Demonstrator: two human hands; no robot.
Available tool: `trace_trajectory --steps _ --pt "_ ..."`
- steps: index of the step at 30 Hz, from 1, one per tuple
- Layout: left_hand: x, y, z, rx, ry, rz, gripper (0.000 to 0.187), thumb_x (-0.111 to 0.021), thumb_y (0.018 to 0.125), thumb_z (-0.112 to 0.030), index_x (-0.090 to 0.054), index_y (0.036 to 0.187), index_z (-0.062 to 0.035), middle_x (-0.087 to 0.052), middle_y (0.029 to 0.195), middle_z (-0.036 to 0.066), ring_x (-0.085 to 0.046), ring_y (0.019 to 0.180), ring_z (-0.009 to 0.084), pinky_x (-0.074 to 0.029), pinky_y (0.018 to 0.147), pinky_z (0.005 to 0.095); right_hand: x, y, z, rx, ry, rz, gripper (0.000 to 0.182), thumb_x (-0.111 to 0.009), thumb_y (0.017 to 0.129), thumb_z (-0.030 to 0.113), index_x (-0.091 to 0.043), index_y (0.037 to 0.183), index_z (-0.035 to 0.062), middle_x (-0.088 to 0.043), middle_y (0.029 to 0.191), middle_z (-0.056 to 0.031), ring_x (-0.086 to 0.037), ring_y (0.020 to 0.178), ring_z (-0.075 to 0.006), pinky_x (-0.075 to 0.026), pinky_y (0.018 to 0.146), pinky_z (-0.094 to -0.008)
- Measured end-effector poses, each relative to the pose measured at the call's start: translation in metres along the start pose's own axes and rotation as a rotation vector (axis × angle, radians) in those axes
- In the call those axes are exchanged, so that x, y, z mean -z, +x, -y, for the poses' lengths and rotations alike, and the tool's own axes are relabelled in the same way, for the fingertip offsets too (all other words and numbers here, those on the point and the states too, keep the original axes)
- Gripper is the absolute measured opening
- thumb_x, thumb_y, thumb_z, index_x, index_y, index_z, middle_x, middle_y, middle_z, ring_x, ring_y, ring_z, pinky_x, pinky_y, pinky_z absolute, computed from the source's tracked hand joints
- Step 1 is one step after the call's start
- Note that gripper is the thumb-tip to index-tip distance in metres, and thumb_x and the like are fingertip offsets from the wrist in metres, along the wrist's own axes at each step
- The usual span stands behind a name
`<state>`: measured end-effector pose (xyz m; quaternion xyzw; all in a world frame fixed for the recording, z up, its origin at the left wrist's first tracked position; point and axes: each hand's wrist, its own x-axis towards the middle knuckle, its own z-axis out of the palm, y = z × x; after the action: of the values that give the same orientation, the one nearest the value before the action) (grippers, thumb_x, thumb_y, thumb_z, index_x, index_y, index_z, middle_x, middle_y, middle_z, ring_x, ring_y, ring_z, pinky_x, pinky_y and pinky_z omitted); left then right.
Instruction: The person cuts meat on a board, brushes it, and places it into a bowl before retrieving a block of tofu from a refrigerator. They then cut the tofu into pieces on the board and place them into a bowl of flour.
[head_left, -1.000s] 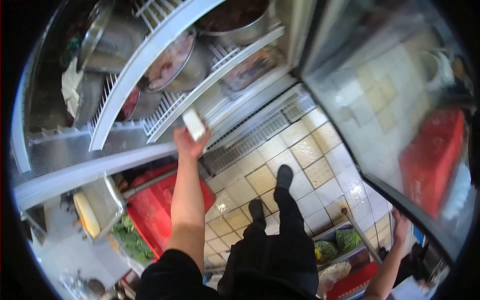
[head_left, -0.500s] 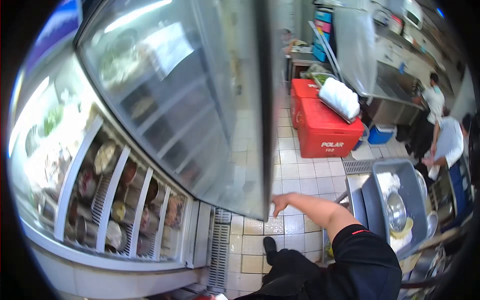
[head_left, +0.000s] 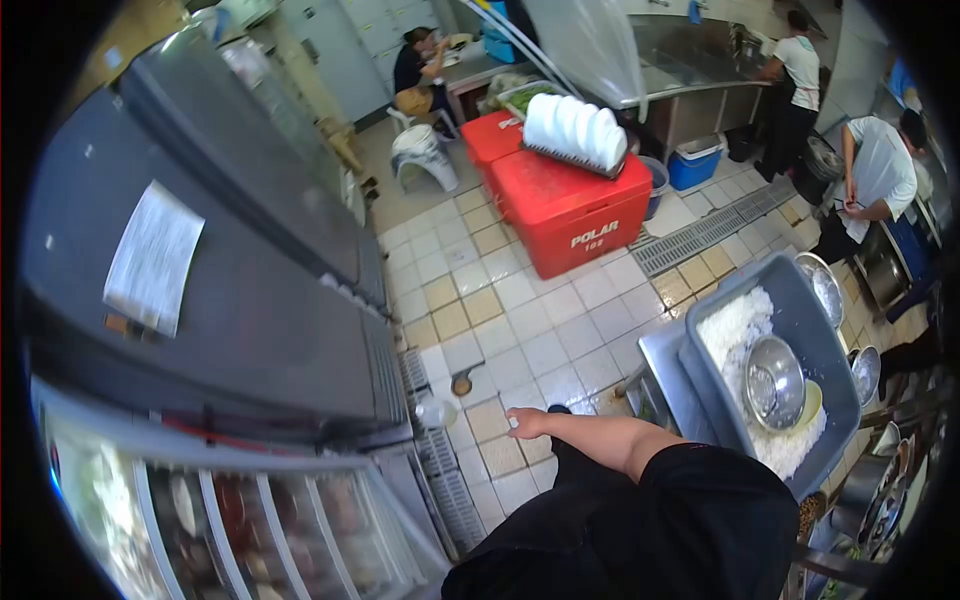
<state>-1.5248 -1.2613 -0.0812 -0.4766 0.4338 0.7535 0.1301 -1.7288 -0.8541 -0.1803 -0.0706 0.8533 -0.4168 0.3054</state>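
Note:
My right hand [head_left: 525, 422] reaches out low over the tiled floor with fingers apart and nothing in it. It hovers just right of the glass-door display fridge [head_left: 260, 520], whose door looks closed, with pots of food dimly seen behind the glass. The black sleeve [head_left: 700, 500] of that arm fills the lower middle. My left hand is out of sight. A small pale object [head_left: 437, 412] lies on the floor beside the hand.
A dark cabinet [head_left: 250, 330] carrying a paper sheet [head_left: 155, 255] fills the left. Red POLAR coolers [head_left: 570, 205] hold a tray of white bowls [head_left: 575, 130]. A grey tub [head_left: 800, 330] of rice with a metal bowl sits right. Three people [head_left: 880, 170] work at the back.
The view swung from the open fridge shelves to the kitchen floor. My right hand left the glass door's edge, and the door now looks closed. The left hand with its white object went out of view.

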Motion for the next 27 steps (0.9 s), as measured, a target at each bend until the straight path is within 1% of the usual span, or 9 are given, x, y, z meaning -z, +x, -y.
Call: trace_trajectory --steps 4,7,10,16,19,21,23,25,27 --pt "-0.112 0.053 -0.059 0.030 0.105 0.065 0.049 -0.045 0.092 -0.066 -0.062 0.094 -0.0200 -0.064 0.073 -0.002 -0.064 0.063 0.0186 -0.051 0.051 0.0355 0.107 0.052 -0.065 -0.170 -0.082 -0.154 0.053 -0.065 0.081 0.038 -0.060 0.119 0.0024 -0.063 0.120 -0.0223 -0.059 0.114 -0.0361 -0.047 0.097 -0.0412" --pt "-0.194 0.083 -0.098 0.037 0.206 0.124 0.049 -0.045 0.092 -0.066 -0.062 0.094 -0.0199 -0.064 0.073 -0.002 -0.064 0.063 0.0187 -0.051 0.051 0.0354 0.179 0.064 -0.092 -0.365 0.013 -0.118 0.044 -0.063 0.080 0.036 -0.063 0.112 0.0050 -0.067 0.106 -0.0191 -0.066 0.097 -0.0320 -0.053 0.083 -0.0413" --pt "-0.281 0.110 -0.129 0.042 0.300 0.195 0.049 -0.045 0.092 -0.066 -0.062 0.094 -0.0198 -0.064 0.073 -0.002 -0.064 0.063 0.0187 -0.051 0.050 0.0354 0.265 0.058 -0.099 -0.521 0.398 -0.214 0.031 -0.061 0.083 0.032 -0.064 0.103 0.0092 -0.066 0.088 -0.0093 -0.064 0.068 -0.0175 -0.049 0.055 -0.0378" --pt "-0.443 0.168 -0.155 0.034 0.439 0.282 0.049 -0.045 0.093 -0.065 -0.062 0.094 -0.0195 -0.064 0.073 -0.002 -0.064 0.063 0.0187 -0.051 0.050 0.0353 0.382 0.035 -0.171 -0.540 0.848 -0.617 0.034 -0.059 0.088 0.038 -0.065 0.102 0.0078 -0.067 0.089 -0.0072 -0.065 0.072 -0.0185 -0.049 0.057 -0.0381" --pt "-0.521 0.203 -0.189 0.033 0.552 0.324 0.049 -0.045 0.093 -0.065 -0.062 0.094 -0.0194 -0.064 0.073 -0.002 -0.064 0.063 0.0187 -0.051 0.050 0.0353 0.411 0.029 -0.279 -0.655 0.965 -0.745 0.035 -0.055 0.093 0.037 -0.066 0.100 0.0051 -0.067 0.087 -0.0081 -0.064 0.070 -0.0186 -0.049 0.056 -0.0378" --pt "-0.618 0.231 -0.215 0.038 0.665 0.383 0.048 -0.045 0.093 -0.065 -0.062 0.094 -0.0194 -0.064 0.073 -0.002 -0.064 0.063 0.0188 -0.051 0.050 0.0352 0.433 -0.017 -0.286 -0.713 1.181 -1.094 0.037 -0.050 0.096 0.037 -0.067 0.095 0.0036 -0.068 0.083 -0.0087 -0.064 0.068 -0.0198 -0.047 0.054 -0.0383" --pt "-0.723 0.262 -0.239 0.040 0.823 0.480 0.048 -0.045 0.093 -0.065 -0.062 0.094 -0.0193 -0.064 0.073 -0.002 -0.064 0.064 0.0188 -0.051 0.050 0.0352 0.428 -0.045 -0.333 -0.752 1.141 -1.274 0.038 -0.051 0.095 0.037 -0.067 0.092 0.0032 -0.068 0.078 -0.0092 -0.062 0.065 -0.0200 -0.046 0.053 -0.0375" --pt "-0.844 0.293 -0.259 0.064 1.019 0.630 0.048 -0.045 0.093 -0.065 -0.062 0.094 -0.0192 -0.064 0.073 -0.002 -0.064 0.064 0.0188 -0.051 0.050 0.0352 0.419 -0.081 -0.328 -0.997 0.937 -1.387 0.032 -0.053 0.094 0.032 -0.067 0.089 0.0034 -0.068 0.077 -0.0092 -0.061 0.065 -0.0182 -0.047 0.053 -0.0362" --pt "-0.974 0.320 -0.241 0.164 1.197 0.795 0.048 -0.045 0.093 -0.065 -0.062 0.094 -0.0191 -0.064 0.073 -0.002 -0.064 0.064 0.0188 -0.050 0.050 0.0352 0.427 -0.121 -0.289 -1.032 1.013 -1.606 0.022 -0.060 0.091 0.022 -0.062 0.104 0.0041 -0.066 0.077 -0.0093 -0.059 0.063 -0.0160 -0.047 0.053 -0.0330"
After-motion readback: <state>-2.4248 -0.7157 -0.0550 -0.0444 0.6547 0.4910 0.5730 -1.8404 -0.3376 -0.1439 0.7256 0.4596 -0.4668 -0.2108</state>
